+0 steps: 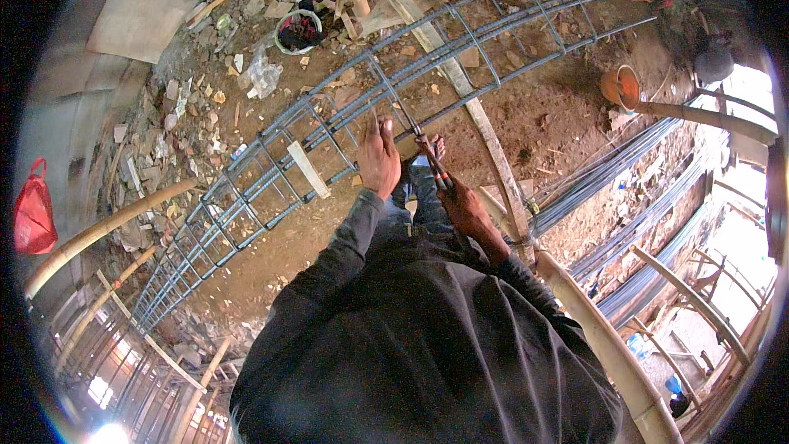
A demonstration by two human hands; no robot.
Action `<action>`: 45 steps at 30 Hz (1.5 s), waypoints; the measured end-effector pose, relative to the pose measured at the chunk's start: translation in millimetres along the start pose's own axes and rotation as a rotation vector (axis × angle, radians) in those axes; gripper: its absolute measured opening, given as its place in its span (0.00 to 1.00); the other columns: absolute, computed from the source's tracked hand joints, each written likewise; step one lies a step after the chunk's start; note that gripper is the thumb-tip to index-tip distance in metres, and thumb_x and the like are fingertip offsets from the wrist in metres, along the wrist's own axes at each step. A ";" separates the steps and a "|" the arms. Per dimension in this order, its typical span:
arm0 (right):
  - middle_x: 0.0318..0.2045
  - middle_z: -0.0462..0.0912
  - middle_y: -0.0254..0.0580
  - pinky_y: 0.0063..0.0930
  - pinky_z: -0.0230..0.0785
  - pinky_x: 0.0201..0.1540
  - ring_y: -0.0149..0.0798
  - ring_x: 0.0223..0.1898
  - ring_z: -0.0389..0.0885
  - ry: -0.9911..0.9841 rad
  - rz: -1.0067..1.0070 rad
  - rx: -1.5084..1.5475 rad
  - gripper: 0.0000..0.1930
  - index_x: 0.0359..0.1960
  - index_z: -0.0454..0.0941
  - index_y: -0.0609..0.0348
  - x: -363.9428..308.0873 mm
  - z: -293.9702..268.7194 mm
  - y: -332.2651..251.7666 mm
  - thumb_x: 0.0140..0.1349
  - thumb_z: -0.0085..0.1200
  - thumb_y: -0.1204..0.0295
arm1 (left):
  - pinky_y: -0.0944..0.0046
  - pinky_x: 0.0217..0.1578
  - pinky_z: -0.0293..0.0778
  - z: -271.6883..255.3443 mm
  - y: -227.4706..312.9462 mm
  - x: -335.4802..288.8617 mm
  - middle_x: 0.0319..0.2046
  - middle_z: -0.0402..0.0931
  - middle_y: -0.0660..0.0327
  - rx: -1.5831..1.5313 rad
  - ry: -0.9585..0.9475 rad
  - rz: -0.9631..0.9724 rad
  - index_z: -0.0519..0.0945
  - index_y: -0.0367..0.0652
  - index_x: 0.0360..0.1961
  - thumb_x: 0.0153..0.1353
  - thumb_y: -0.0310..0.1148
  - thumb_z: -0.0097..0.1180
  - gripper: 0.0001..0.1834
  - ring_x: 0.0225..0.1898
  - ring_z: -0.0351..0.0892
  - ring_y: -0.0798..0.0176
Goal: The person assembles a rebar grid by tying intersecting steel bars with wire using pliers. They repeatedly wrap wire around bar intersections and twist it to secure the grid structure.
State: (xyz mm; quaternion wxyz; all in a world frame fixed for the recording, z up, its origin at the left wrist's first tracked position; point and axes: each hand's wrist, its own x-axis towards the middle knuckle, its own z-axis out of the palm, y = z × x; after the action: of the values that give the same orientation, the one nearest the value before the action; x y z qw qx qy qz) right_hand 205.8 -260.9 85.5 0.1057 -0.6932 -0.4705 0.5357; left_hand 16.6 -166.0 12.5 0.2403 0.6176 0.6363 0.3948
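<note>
Here, a red bag (34,212) lies beyond the left end of the rebar cage (329,127). At the cage's near edge, the left hand (380,160) is open, fingers extended; whether it touches steel I cannot tell. Rightward along that edge, the right hand (467,207) wraps orange-marked pliers (442,177), tips by a crossbar joint. Probably this is joint work, calling next for a steady cage and accurate tips.

Rebar cage (329,127) is ribbed mtl, plank (491,138) rough wd.
</note>
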 end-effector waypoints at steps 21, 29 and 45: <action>0.57 0.82 0.46 0.32 0.71 0.58 0.38 0.57 0.78 -0.311 0.035 0.294 0.18 0.63 0.73 0.63 31.7 0.5 56.5 0.73 0.49 0.74 | 0.39 0.29 0.66 70.9 -31.2 3.4 0.26 0.77 0.45 0.126 -0.024 -0.078 0.80 0.41 0.39 0.76 0.48 0.48 0.20 0.26 0.75 0.39; 0.45 0.80 0.35 0.31 0.70 0.44 0.31 0.42 0.75 -0.321 -0.122 0.593 0.17 0.60 0.73 0.58 45.7 9.1 104.3 0.72 0.55 0.69 | 0.41 0.29 0.68 56.7 -15.9 15.6 0.25 0.79 0.49 -0.050 -0.190 -0.260 0.80 0.40 0.37 0.77 0.47 0.44 0.22 0.27 0.78 0.40; 0.36 0.78 0.33 0.28 0.74 0.34 0.31 0.34 0.77 -0.654 0.224 0.408 0.30 0.63 0.73 0.56 70.2 -22.4 94.6 0.72 0.53 0.46 | 0.44 0.26 0.70 44.3 13.4 23.5 0.22 0.79 0.50 0.141 -0.216 -0.269 0.79 0.39 0.34 0.77 0.48 0.44 0.23 0.25 0.81 0.42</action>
State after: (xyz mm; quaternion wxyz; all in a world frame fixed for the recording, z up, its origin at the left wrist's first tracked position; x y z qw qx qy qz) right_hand 274.5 -249.8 -12.1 0.0268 -0.4978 -0.2848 0.8188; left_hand 56.9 -134.9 2.1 0.3141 0.5810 0.7098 0.2451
